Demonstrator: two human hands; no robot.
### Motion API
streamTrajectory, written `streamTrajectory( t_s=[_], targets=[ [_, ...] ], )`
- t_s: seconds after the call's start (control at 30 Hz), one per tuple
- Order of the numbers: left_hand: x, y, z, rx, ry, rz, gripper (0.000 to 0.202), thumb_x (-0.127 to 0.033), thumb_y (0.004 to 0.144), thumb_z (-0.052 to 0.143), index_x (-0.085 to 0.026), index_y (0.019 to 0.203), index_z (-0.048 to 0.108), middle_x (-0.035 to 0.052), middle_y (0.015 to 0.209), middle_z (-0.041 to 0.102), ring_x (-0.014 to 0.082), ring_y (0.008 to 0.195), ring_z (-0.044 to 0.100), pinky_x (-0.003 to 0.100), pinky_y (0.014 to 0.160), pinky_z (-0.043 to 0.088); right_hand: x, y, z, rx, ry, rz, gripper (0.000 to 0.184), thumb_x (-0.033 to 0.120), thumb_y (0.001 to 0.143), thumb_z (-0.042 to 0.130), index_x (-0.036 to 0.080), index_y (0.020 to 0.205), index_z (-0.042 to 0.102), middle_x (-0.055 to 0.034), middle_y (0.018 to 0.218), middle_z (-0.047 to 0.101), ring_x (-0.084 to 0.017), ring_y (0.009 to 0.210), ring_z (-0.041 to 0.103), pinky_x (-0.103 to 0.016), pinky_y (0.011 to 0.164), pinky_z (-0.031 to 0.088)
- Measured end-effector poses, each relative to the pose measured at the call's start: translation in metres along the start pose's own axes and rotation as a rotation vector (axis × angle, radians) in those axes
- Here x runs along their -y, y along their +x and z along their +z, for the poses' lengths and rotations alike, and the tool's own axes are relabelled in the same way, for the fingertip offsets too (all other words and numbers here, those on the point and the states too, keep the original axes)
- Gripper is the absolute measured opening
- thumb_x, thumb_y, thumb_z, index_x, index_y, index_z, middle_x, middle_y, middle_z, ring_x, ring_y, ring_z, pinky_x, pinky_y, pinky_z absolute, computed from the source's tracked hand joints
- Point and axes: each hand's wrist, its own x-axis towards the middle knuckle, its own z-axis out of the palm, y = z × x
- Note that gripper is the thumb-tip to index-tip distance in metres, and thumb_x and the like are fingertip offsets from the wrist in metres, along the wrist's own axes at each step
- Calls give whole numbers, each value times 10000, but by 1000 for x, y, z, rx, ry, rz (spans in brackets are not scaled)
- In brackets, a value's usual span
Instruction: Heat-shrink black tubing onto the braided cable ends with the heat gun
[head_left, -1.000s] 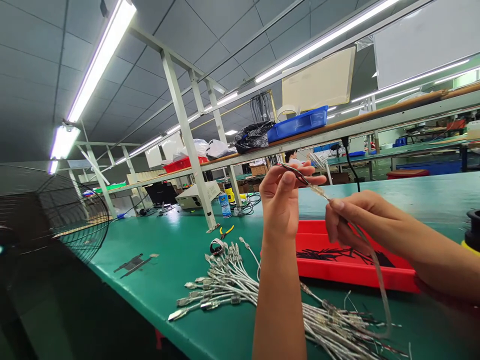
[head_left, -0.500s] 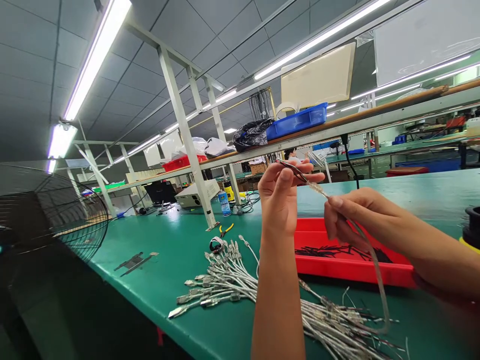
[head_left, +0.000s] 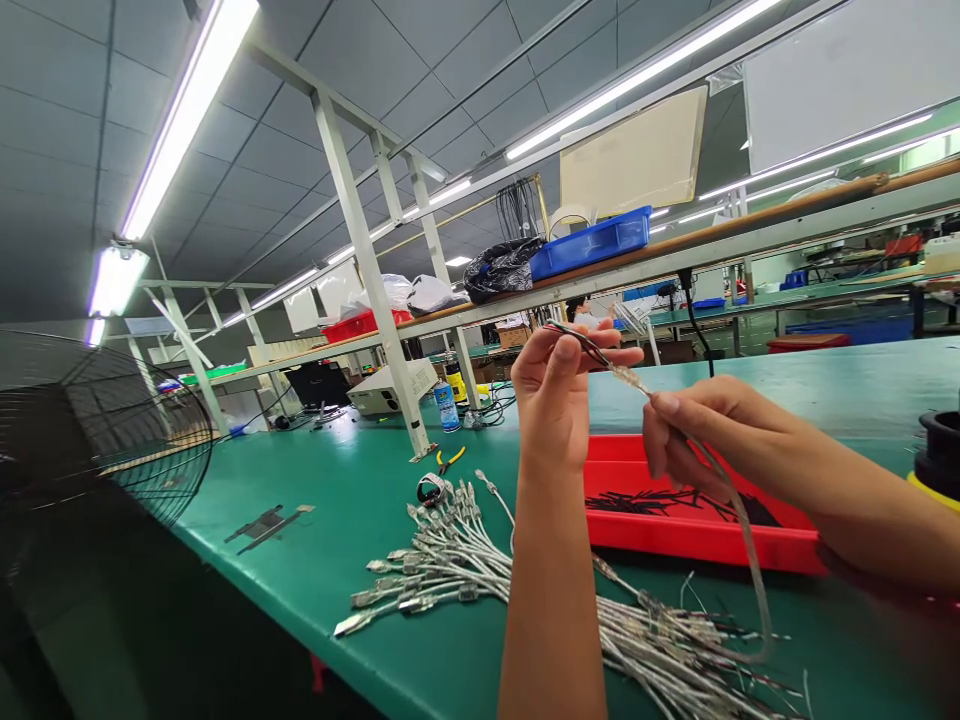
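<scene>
We hold 1 cable (head_left: pixel 627 376) up w/ both hands, a bit above the red tray (head_left: pixel 712 546). Our L hand (head_left: pixel 553 405) pinches the thin red & dark wires at its end, thumb pressed to fingers. Our R hand (head_left: pixel 705 425) pinches the see-thru part close by; the 2 hands don't touch. The rest of it hangs down in a bend to the pile of cables (head_left: pixel 469 560) on the green table (head_left: pixel 300 590). Black bits (head_left: pixel 645 504) lie in the tray. Yellow pliers (head_left: pixel 453 460) lie near the plugs, w/ a blue can (head_left: pixel 446 408) farther back.
</scene>
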Motion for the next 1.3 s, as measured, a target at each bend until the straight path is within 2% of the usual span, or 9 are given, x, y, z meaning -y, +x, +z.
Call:
streamTrajectory(
  t_s=[0.1,0.2,0.27,0.37,0.43,0.53,0.83,1.1,1.3],
  targets=[
    [0,0,-1,-1,19,11,253,-525,741,754,-284,808,716,-73,745,720,127,690,717,400,1026,469,-4,1,-3,70,5,-10,576,635,896,437,164,604,591,15,388,439,-75,358,413,-221,415,369],
    [-1,0,1,24,30,3,314,-527,737,758,-290,938,713,-46,882,741,175,882,727,398,1024,468,-4,1,-4,-9,2,-24,577,632,898,441,161,597,587,13,415,457,-67,377,418,-203,408,361],
    [-1,-1,2,55,24,-19,315,-468,734,783,-280,973,701,-30,976,744,191,946,718,381,992,494,-3,2,-4,-36,11,-32,569,624,900,447,161,600,591,20,416,449,-58,369,404,-187,385,337],
    [-2,-2,5,99,6,-46,178,-347,744,797,-237,833,688,-32,951,748,164,871,729,318,895,542,-4,5,-5,-36,3,-68,558,614,899,461,159,610,607,32,387,428,-46,341,388,-170,369,322],
    [-2,-2,5,104,3,-60,152,-322,758,787,-225,787,673,-39,877,749,139,799,729,286,823,563,-5,6,-7,-42,-13,-93,564,629,884,476,156,608,610,34,377,430,-45,332,395,-166,367,327],
    [-2,-2,5,81,31,-70,175,-365,769,772,-230,815,670,-38,802,742,125,716,718,278,753,577,-6,5,-9,-41,-17,-84,566,645,867,495,153,615,619,36,377,445,-45,328,401,-164,357,334],
    [-5,-2,5,18,124,-34,227,-415,764,765,-216,771,655,-27,735,719,119,610,690,278,675,580,0,2,-8,6,2,-39,566,643,873,481,153,624,615,39,389,453,-41,334,414,-170,372,344],
    [-5,-2,3,21,149,-34,226,-421,765,761,-229,794,646,-24,748,728,168,728,731,299,697,596,0,1,-5,-30,19,-16,542,617,878,500,160,595,567,23,434,464,-58,388,422,-192,403,328],
    [-9,0,2,7,120,1,162,-368,799,743,-241,841,653,-29,812,739,176,789,743,282,704,602,-4,2,-10,12,-2,-5,542,600,906,461,168,603,585,43,390,435,-44,363,404,-181,420,350]
  ],
)
